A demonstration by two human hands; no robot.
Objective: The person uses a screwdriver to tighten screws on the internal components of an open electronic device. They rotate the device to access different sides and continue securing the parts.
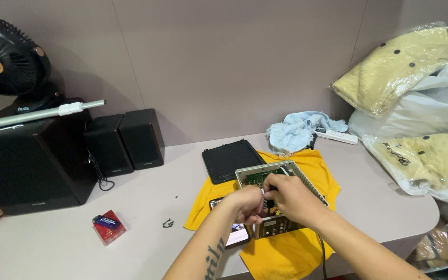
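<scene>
1. The opened electronics box (278, 199), a pale metal case with a green circuit board showing inside, sits directly beneath both hands on a yellow cloth (286, 249).
2. The right hand (291, 197) is pinched shut on something small inside the case; what it grips I cannot make out.
3. The left hand (247, 203) curls tight just beside it, fingers closed at the case's near edge, steadying it.
4. Work like this wants slow, straight pulls with the case braced firmly.
5. Beyond the hands lies a flat black ribbed cover (232, 159); past that, a fluffy pale blue rag (302, 130).
6. Far left of the left hand: a small red box (109, 226) and boxy dark speakers (125, 141).
</scene>
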